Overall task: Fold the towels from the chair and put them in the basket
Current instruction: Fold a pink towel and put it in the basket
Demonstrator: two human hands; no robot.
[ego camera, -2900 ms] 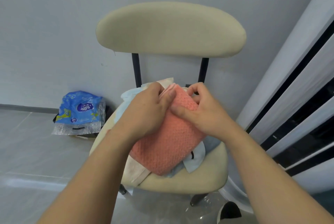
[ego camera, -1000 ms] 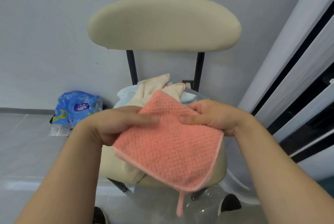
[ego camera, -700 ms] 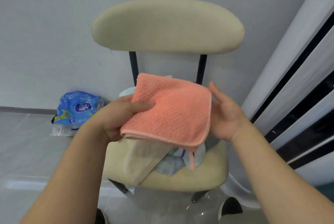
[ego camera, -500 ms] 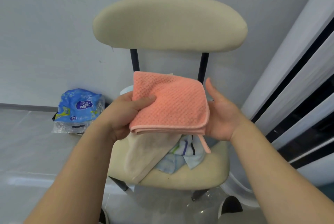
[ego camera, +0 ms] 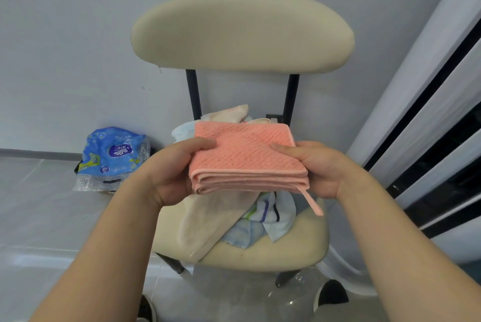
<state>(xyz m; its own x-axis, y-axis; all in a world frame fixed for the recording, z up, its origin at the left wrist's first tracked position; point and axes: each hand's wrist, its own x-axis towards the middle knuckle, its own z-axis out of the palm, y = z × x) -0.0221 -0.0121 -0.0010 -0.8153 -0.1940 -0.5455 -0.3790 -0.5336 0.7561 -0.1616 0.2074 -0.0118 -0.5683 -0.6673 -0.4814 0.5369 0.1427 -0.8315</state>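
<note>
Folded pink towel [ego camera: 242, 151] held level in both hands, just above the cream chair [ego camera: 242, 33] by a pale grey wall [ego camera: 65, 48].

From my end, the left hand [ego camera: 169, 173] grips the towel's left edge, thumb on top, and the right hand [ego camera: 316, 168] pinches the right edge likewise. Beneath, a beige towel [ego camera: 205, 225] and a blue striped towel [ego camera: 260, 225] lie crumpled on the padded seat, the beige one drooping over its front. The floor [ego camera: 39, 217] is glossy pale tile. A blue plastic package [ego camera: 114, 155] sits by the wall on the left, and a white slatted unit [ego camera: 429, 139] stands on the right.
</note>
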